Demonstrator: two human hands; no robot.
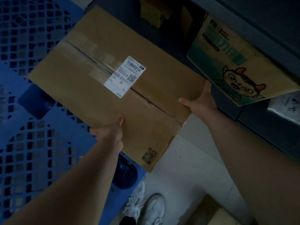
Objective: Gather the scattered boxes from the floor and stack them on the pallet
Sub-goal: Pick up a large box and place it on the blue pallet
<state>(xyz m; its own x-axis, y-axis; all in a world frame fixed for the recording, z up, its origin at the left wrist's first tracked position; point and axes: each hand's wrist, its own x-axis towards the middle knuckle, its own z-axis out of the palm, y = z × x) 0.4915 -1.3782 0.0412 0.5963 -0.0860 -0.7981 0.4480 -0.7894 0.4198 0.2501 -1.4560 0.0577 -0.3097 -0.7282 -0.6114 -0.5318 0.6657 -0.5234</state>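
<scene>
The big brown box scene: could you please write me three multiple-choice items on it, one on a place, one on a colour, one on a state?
1. Where is the white label?
A. On the box top, over the taped seam
B. On the floor
C. On the pallet

2. What colour is the pallet?
A. Red
B. Blue
C. Green

3. How is the box held?
A. By one hand
B. By no hand
C. By both hands

Answers: 1 A, it lies across the seam. 2 B, its grid is blue. 3 C, the left hand and right hand grip its near edge and corner.

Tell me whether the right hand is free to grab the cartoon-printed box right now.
Probably not: the right hand and the left hand both grip the large brown box. The cartoon box sits close by, unblocked.
</scene>
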